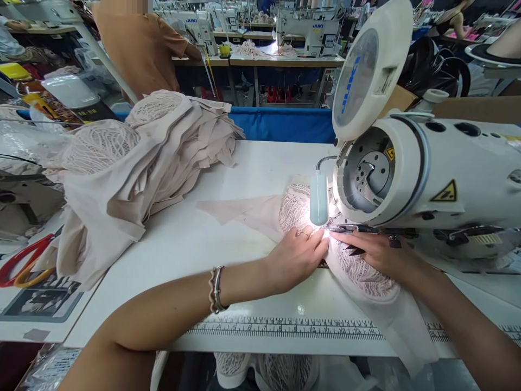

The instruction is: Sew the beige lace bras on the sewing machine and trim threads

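You are mid-seam: your left hand [299, 255] lies flat with fingers close together, pressing the lace piece [358, 271] onto the table [244, 179] just left of the needle area, while your right hand [372, 252] rests on the same lace under the head of the sewing machine [427, 179], fingers stretched forward and low; whether they pinch an edge or only press, the view does not show. The lace sits right at the presser foot, lit by the small lamp [318, 198], with its plain tail trailing over the near table edge past the printed ruler [285, 328]. By the look of it, the next move calls for steady feeding, both hands guiding the cloth together and fingertips kept clear of the needle, which is very near them. To the left you have open tabletop before the stack of cut pieces [142, 157]; the red scissors [24, 263] lie well apart at the far left. On the right the machine body closes you in.
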`<action>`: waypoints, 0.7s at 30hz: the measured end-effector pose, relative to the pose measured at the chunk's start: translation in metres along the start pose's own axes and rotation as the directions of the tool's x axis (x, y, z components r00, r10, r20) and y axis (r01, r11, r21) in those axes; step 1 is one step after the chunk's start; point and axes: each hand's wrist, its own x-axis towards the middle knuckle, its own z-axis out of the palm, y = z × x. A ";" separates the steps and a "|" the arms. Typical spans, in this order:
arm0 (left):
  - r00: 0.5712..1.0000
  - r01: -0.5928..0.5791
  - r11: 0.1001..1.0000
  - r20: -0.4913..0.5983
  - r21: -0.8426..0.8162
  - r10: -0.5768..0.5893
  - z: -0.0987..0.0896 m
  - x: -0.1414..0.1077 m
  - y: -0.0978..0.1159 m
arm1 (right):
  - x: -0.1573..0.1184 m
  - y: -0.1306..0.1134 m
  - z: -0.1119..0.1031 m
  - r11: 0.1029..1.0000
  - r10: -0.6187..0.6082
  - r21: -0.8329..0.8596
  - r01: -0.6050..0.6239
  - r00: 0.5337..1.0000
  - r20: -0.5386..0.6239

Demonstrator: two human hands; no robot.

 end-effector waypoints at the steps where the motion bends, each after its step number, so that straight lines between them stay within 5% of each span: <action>1: 1.000 0.004 1.000 0.009 -0.007 -0.004 -0.001 0.000 -0.002 | -0.001 0.000 0.001 1.000 0.006 0.002 -0.006 1.000 0.011; 21: 0.997 -0.026 0.982 0.061 -0.185 0.037 0.000 0.007 -0.042 | 0.006 -0.019 0.000 0.999 0.005 0.043 -0.003 0.999 -0.050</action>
